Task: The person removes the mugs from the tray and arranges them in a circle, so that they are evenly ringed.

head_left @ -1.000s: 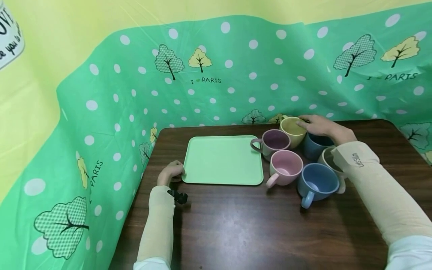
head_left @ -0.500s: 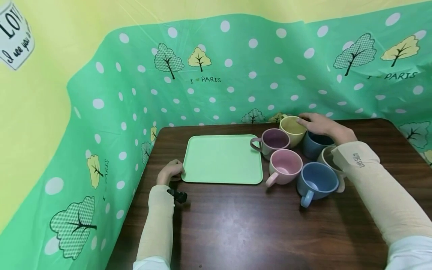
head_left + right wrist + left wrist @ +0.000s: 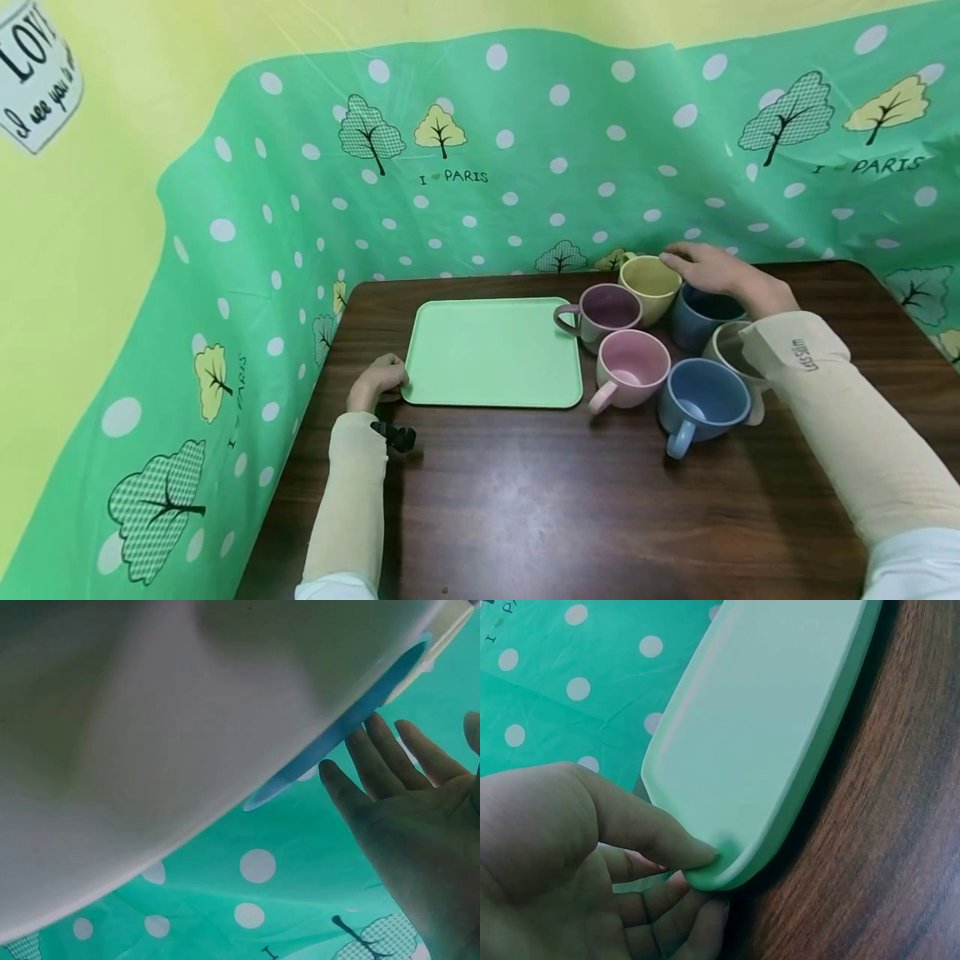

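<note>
My left hand (image 3: 377, 382) pinches the near left corner of a light green tray (image 3: 495, 354); in the left wrist view the thumb (image 3: 694, 851) lies over the rim with fingers below. My right hand (image 3: 712, 271) reaches over a dark blue mug (image 3: 690, 321), beside the rim of a yellow mug (image 3: 651, 283). In the right wrist view its fingers (image 3: 371, 761) are spread and fairly straight near the blue rim. A white mug (image 3: 150, 750) fills much of that view. Purple (image 3: 600, 321), pink (image 3: 633, 371) and lighter blue (image 3: 705, 400) mugs stand close by.
The right sleeve (image 3: 810, 358) partly covers the white mug (image 3: 731, 350). The purple mug's handle overhangs the tray's far right corner. A polka-dot curtain (image 3: 487, 200) rises behind and left of the brown wooden table (image 3: 525, 500).
My right hand has risen slightly, and its thumb has drawn back from the yellow mug's opening to its rim. The left hand, tray and mugs keep their places; the head view shifts slightly.
</note>
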`<action>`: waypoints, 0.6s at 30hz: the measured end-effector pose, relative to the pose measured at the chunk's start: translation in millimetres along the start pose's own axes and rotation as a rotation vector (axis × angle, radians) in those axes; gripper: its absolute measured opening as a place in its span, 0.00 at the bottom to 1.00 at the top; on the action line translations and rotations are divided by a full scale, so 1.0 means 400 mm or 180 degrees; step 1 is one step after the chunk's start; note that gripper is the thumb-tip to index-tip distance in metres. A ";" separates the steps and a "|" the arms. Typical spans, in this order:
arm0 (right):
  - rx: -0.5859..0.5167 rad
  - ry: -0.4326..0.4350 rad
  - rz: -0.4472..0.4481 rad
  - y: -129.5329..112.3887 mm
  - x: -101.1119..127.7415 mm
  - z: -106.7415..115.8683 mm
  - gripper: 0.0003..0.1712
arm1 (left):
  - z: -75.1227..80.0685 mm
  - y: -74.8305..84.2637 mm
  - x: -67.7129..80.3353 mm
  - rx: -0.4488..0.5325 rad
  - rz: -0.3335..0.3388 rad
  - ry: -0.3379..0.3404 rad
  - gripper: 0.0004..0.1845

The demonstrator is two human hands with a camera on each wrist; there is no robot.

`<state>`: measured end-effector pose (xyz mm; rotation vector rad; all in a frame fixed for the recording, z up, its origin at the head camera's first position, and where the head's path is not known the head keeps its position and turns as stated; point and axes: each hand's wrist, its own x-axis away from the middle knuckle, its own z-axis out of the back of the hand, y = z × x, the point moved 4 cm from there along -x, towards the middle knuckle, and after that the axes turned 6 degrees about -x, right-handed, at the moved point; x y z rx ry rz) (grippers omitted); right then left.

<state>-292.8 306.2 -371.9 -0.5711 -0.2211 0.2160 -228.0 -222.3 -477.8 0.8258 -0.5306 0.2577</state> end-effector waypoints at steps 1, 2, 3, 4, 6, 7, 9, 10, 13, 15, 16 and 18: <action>-0.0005 0.0000 -0.0011 -0.001 0.001 0.001 0.40 | -0.001 0.001 0.000 -0.0022 -0.0001 0.0004 0.07; -0.0018 0.0003 -0.0011 -0.002 0.001 0.001 0.40 | -0.001 0.004 0.001 -0.0066 -0.0010 0.0012 0.08; -0.0022 0.0006 -0.0014 -0.003 0.002 0.001 0.40 | -0.001 0.006 0.000 -0.0099 -0.0015 0.0013 0.08; -0.0033 0.0012 -0.0004 -0.004 0.002 0.001 0.40 | 0.000 0.009 0.001 -0.0160 -0.0038 0.0017 0.08; -0.0053 0.0035 0.0008 -0.009 0.003 0.000 0.40 | 0.001 0.015 0.001 -0.0304 -0.0098 0.0030 0.07; -0.0061 0.0046 0.0015 -0.013 0.004 -0.001 0.40 | 0.002 0.018 0.002 -0.0374 -0.0121 0.0031 0.06; -0.0057 0.0077 0.0049 -0.026 0.005 -0.002 0.39 | 0.005 0.022 0.004 -0.0533 -0.0164 0.0053 0.05; -0.0053 0.0083 0.0075 -0.034 0.007 -0.002 0.39 | 0.006 0.024 0.005 -0.0637 -0.0187 0.0075 0.04; 0.0002 0.0117 0.0168 -0.066 0.011 -0.003 0.37 | 0.008 0.030 0.009 -0.0917 -0.0160 0.0170 0.01; 0.0020 0.0150 0.0232 -0.090 0.014 -0.004 0.37 | 0.010 0.040 0.016 -0.1120 -0.0123 0.0293 0.05; 0.0021 0.0158 0.0243 -0.102 0.015 -0.004 0.37 | 0.011 0.047 0.019 -0.1196 -0.0119 0.0363 0.08; 0.0015 0.0193 0.0262 -0.126 0.016 -0.005 0.38 | 0.013 0.070 0.024 -0.1319 -0.0144 0.0567 0.17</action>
